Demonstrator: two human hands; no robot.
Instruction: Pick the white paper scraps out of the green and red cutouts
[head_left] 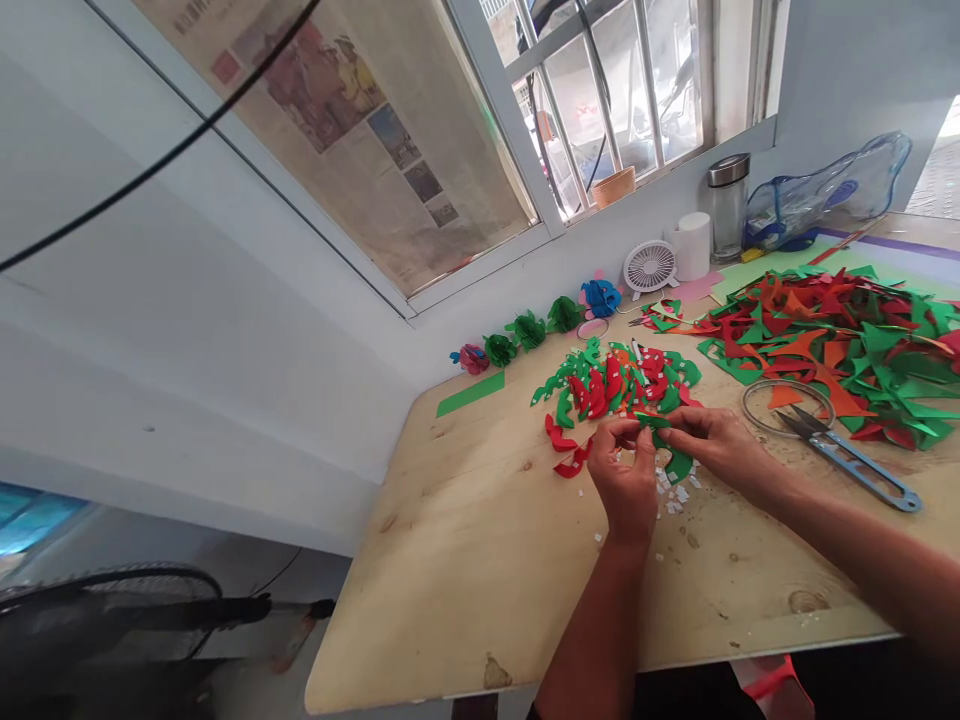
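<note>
Between my two hands is a green paper cutout (679, 466), its curved end hanging down above the table. My left hand (624, 468) pinches the upper part with thumb and fingers. From the other side my right hand (709, 440) grips the same piece, fingertips close to the left ones. Small white paper bits (675, 492) lie just below the cutout. Behind my hands spreads a pile of red and green paper cutouts (611, 380), several with white squares on them. Two red cutouts (571, 462) rest left of my left hand.
Thread snips (862, 460) and a metal ring (750, 408) lie right of my hands, before a large heap of paper scraps (840, 340). Along the wall stand folded paper figures (527, 330), a small white fan (650, 267), a white roll (691, 246) and a glass bottle (727, 210).
</note>
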